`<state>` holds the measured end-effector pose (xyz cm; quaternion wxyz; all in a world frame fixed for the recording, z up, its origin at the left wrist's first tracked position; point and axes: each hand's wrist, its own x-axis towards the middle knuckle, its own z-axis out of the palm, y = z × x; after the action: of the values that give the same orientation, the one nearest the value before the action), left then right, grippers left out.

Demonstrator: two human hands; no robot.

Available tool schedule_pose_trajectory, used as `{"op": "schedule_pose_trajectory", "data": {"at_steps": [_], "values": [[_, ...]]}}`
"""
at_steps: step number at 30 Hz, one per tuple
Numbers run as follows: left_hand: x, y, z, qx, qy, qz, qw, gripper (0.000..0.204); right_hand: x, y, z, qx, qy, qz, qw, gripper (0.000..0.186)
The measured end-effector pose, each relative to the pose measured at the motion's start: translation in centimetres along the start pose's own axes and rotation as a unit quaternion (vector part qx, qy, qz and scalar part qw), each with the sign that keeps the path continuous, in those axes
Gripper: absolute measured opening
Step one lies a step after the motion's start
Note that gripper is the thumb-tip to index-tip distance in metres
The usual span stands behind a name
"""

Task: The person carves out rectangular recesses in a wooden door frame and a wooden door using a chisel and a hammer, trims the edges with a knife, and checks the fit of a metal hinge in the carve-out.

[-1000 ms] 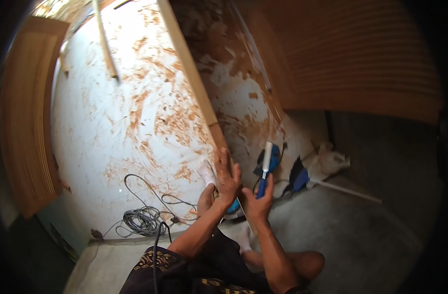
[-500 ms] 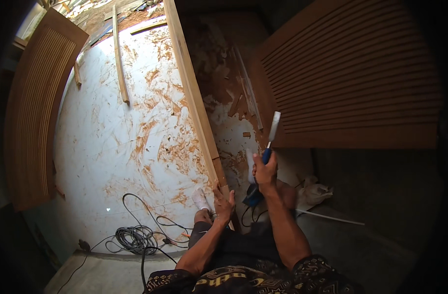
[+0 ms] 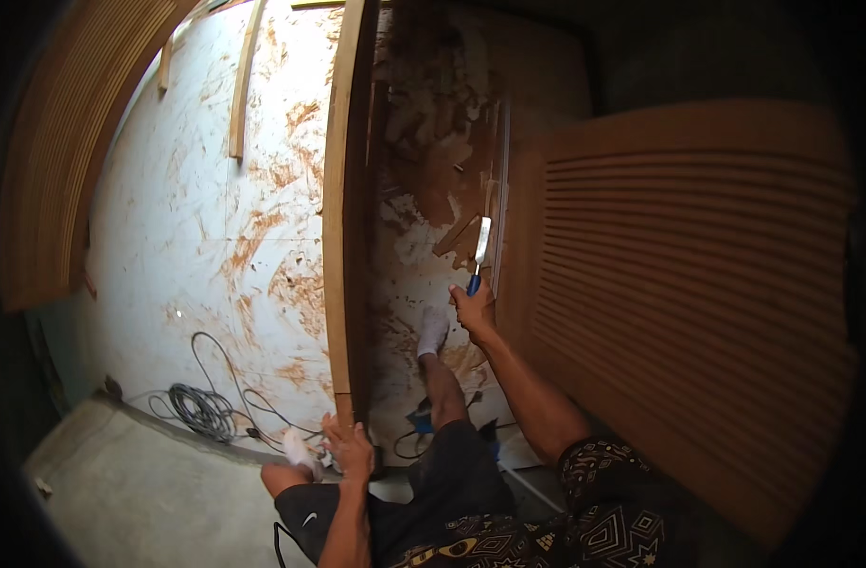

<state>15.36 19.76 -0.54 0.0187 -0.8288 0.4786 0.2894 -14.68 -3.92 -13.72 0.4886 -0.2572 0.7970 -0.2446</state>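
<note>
My right hand (image 3: pixel 476 312) is closed round the blue handle of a chisel (image 3: pixel 483 244), its broad metal blade pointing up and away from me. Between my legs a long wooden door or panel (image 3: pixel 335 237) stands on its narrow edge, running away from me. At its near end my left hand (image 3: pixel 350 449) rests against the wood with fingers extended, gripping nothing. A joint line crosses the edge just beyond those fingers. The chisel is held to the right of the panel, apart from it.
Louvred wooden doors lean at right (image 3: pixel 689 284) and far left (image 3: pixel 92 142). A coiled black cable (image 3: pixel 201 412) lies on the dirt-smeared white floor (image 3: pixel 187 284). Beside my right leg is a partly hidden blue tool (image 3: pixel 420 417). Wood strips (image 3: pixel 244 95) lie farther off.
My view has turned and shifted right. My right foot has stepped forward on the panel's right side. The chisel stays in my right hand; my left hand remains at the panel's near end.
</note>
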Motion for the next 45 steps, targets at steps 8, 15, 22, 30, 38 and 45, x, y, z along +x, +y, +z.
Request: {"op": "schedule_pose_trajectory", "data": {"at_steps": [8,15,22,30,38,45], "values": [[0.8,5.7,-0.6,-0.015,-0.087,-0.16,0.983,0.054,2.8,-3.6,0.9,0.041,-0.089,0.116,0.988,0.035],[-0.2,5.9,-1.0,-0.036,-0.041,-0.123,0.991,0.061,3.4,-1.4,-7.4,0.007,-0.066,0.128,0.99,0.052],[2.4,7.1,-2.1,-0.151,-0.047,-0.167,0.973,0.044,4.1,-0.6,-14.2,-0.169,-0.041,0.138,0.975,0.046],[2.5,6.0,-2.0,-0.215,0.044,-0.169,0.961,0.07,5.7,-4.1,-11.1,-0.128,-0.101,0.075,0.984,0.045],[7.1,13.0,1.2,-0.09,0.267,-0.137,0.95,0.064,28.3,-13.3,-5.0,-0.14,-0.016,-0.015,0.99,0.035],[11.4,15.2,3.6,-0.158,0.382,-0.471,0.78,0.072,61.8,-11.0,4.8,-0.164,0.098,-0.232,0.954,0.053]]}}
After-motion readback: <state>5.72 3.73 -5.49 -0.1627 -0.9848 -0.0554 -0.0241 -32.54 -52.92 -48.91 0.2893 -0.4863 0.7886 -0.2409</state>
